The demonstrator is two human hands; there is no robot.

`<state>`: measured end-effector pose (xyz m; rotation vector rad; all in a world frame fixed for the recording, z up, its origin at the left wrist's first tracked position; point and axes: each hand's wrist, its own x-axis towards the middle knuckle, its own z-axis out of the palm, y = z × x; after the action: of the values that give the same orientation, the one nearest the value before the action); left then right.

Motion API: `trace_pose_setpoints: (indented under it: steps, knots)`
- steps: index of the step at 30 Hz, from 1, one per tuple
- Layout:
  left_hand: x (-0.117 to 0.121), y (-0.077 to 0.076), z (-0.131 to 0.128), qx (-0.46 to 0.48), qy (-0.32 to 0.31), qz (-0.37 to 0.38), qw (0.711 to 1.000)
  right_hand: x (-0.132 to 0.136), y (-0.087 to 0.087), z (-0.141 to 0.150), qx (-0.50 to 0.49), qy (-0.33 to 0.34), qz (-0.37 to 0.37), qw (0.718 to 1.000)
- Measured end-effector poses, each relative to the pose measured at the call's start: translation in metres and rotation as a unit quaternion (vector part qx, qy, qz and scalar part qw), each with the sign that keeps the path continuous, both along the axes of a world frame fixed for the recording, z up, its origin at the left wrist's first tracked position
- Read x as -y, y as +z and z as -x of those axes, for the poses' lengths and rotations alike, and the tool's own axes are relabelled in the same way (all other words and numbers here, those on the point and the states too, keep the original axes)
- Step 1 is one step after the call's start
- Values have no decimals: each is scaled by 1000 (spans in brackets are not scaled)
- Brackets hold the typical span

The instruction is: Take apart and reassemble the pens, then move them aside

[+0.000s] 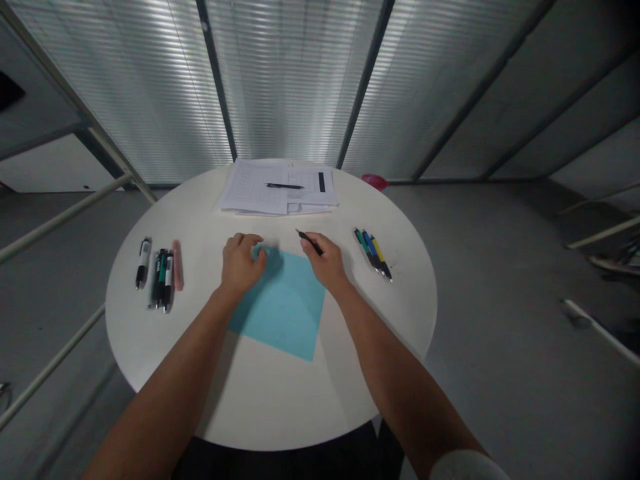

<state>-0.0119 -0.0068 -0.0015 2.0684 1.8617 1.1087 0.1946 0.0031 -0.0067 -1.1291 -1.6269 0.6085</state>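
Observation:
A light blue square sheet of paper (283, 303) lies slightly turned on the white round table (280, 407). Over its upper left corner is my left hand (243, 263), fingers bent and thumb apart, with nothing seen between them. My right hand (325, 260) grips a dark pen (311, 243) near the sheet's upper right corner. The pen's thin tip points up and left, past the sheet's far edge. Whether my left fingers touch the paper is hard to tell.
Printed papers (255, 190) with a black pen (284, 186) on top lie at the table's far side. Several pens and markers (163, 280) lie on the left. Green, blue and yellow pens (373, 252) lie on the right. A pink object (375, 181) shows beyond the far edge.

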Motion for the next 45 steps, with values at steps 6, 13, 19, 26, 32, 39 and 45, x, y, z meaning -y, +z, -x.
trace_pose_setpoints:
  steps: [6, 13, 19, 26, 32, 39, 45]
  knots:
    - [-5, -11, 7, -94, 84, 68, 990, -6, -5, -4, -91, -35, 39, 995]
    - [0, -4, 0, -152, 73, 92, 981, -6, -3, -3, -112, -8, 50, 992]
    - [3, -6, -3, -175, -36, 75, 981, -5, -3, -3, -91, -11, 63, 994]
    - [-5, -13, 2, -137, -32, 72, 987, -4, -1, -2, -71, -5, 66, 995]
    - [-7, -11, 4, -136, 27, 90, 986, -4, -2, -3, -71, -6, 62, 996]
    - [-7, -8, 3, -132, 14, 102, 986, -3, -1, -2, -68, -1, 67, 995]
    - [-9, -8, 5, -90, -5, 87, 992, -2, 0, -2, -53, 3, 67, 996]
